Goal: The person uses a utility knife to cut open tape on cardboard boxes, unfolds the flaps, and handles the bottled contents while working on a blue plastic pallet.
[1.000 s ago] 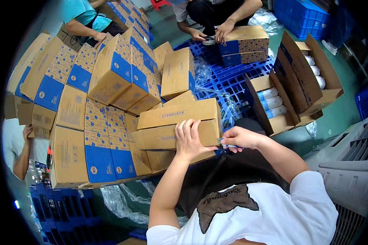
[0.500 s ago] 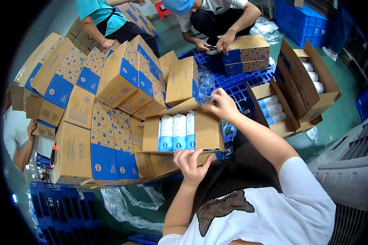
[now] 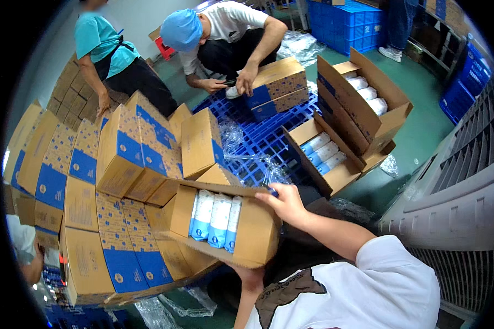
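Observation:
An open cardboard carton (image 3: 260, 230) sits tilted in front of me, with white-and-blue wrapped packs (image 3: 220, 220) standing side by side in its left part. The carton's right part shows bare cardboard. At its far right corner is my right hand (image 3: 284, 204), fingers closed against the top edge. A small dark-blue object (image 3: 272, 191), too small to name, pokes out of that grip. My left hand (image 3: 251, 274) reaches under the near side of the carton; its fingers are hidden behind the cardboard.
Stacked brown-and-blue cartons (image 3: 127, 268) fill the left. Two open cartons of packs (image 3: 325, 153) stand at the right, near a white slatted unit (image 3: 455, 203). Beyond, a person in a blue cap (image 3: 182, 30) crouches over boxes on a blue pallet (image 3: 252, 170). Another person stands far left.
The carton has tilted and turned. My right hand came down from above onto its far right corner, and my left hand slid from the near rim to beneath it. The view has shifted right.

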A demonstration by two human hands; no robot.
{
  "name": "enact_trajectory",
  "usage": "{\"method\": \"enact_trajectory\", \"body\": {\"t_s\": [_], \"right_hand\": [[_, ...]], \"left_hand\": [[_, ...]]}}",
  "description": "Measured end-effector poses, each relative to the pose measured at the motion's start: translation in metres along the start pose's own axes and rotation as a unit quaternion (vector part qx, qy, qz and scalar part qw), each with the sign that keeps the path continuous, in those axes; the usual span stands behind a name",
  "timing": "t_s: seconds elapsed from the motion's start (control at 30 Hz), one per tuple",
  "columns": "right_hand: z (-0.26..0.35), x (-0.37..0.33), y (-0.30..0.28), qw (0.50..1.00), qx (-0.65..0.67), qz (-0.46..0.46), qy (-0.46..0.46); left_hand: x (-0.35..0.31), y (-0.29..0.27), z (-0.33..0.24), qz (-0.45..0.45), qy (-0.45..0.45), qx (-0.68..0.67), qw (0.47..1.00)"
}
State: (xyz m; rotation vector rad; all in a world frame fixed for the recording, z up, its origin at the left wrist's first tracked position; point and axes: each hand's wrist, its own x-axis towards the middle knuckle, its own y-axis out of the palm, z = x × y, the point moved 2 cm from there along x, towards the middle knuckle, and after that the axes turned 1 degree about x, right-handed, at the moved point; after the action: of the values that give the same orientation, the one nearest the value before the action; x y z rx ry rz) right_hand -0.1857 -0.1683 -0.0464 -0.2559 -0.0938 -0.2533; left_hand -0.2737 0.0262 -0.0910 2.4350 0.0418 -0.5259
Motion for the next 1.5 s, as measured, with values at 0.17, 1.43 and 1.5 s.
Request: {"method": "enact_trajectory", "body": {"t_s": [0.17, 1.43, 1.5], "right_hand": [[0.011, -0.047, -0.056, 0.99, -0.001, -0.086, -0.11], [-0.205, -0.024, -0.187, 0.822, -0.1, -0.559, 0.039], [-0.105, -0.02, -0.139, 0.849, -0.08, -0.512, -0.103]], "left_hand": [[-0.005, 0.008, 0.017, 0.025, -0.035, -0.004, 0.999], [0.16, 0.139, 0.107, 0.312, 0.049, 0.485, 0.816], [0.115, 0.1, 0.057, 0.28, 0.215, 0.527, 0.773]]}}
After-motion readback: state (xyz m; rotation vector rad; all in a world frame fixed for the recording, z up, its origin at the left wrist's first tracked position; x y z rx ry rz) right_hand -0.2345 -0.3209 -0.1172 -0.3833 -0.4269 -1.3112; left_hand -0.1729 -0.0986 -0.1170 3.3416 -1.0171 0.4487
